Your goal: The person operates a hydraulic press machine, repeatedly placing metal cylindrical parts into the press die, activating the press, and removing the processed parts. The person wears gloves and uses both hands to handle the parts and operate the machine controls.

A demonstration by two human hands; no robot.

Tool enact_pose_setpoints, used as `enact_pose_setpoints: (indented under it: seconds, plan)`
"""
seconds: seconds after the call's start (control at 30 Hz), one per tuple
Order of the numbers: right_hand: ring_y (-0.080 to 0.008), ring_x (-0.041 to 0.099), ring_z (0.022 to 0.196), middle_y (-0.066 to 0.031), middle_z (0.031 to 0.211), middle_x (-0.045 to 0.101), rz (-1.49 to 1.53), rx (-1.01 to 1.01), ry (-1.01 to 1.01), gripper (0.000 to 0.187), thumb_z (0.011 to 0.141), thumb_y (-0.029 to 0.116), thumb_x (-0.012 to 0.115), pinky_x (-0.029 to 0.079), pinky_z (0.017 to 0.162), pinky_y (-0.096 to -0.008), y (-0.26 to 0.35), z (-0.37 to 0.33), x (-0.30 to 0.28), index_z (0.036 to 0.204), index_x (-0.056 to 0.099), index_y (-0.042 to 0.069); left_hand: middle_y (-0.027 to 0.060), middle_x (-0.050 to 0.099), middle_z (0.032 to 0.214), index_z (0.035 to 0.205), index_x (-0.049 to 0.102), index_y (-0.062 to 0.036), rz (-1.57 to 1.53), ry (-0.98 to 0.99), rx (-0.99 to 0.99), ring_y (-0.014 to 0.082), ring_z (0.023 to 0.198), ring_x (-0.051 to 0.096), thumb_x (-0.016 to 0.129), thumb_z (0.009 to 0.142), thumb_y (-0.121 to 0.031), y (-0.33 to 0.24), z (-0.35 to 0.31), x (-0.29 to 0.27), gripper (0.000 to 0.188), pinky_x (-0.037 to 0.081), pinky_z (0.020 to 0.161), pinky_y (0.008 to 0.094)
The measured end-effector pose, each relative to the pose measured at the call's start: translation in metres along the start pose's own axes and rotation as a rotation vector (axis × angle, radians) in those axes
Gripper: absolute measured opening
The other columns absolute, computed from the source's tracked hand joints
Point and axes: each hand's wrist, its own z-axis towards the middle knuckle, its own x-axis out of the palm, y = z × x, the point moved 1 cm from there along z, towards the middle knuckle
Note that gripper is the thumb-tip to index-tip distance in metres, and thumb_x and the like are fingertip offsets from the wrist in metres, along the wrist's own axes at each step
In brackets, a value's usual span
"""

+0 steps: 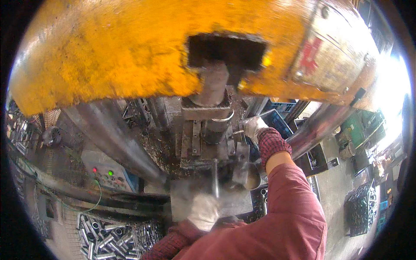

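My left hand (pixel 203 212), in a pale work glove, is over the flat metal plate (pixel 184 195) in front of the press. Motion smears its fingers. Just beyond it a slim metal rod (pixel 215 177) points toward me; whether the hand touches it I cannot tell. My right hand (pixel 255 126), gloved too, reaches forward to the right of the tooling. Its fingers look closed, and a short thin light piece (pixel 237 132) sticks out beside them. Under the press ram (pixel 213 82) are a clamp block (pixel 206 112) and a dark cylinder (pixel 216 130).
The yellow press frame (pixel 130 52) spans overhead. Thick steel columns (pixel 117 134) slope down on both sides. A control box (pixel 108 171) with lit buttons stands left. Cut metal tubes (pixel 106 238) fill a bin at lower left. A dark crate (pixel 363 208) of parts is at right.
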Motion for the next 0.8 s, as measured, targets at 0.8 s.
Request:
enact_pose_setpoints:
  seconds: [0.8]
  plan:
    - [-0.0404,0.083,0.114,-0.0194,0.115,0.086,0.709,0.365,-0.199,0.027,0.101,0.03,0.078,0.066,0.095,-0.0485,0.025,-0.001,-0.02,0.116,0.087,0.009,0.0102,0.075,0.08,0.093,0.08,-0.0195,0.113,0.088,-0.118,0.0344,0.073,0.073,0.068,0.101,-0.027,-0.024,0.016,-0.046,0.016,0.052,0.065,0.0512]
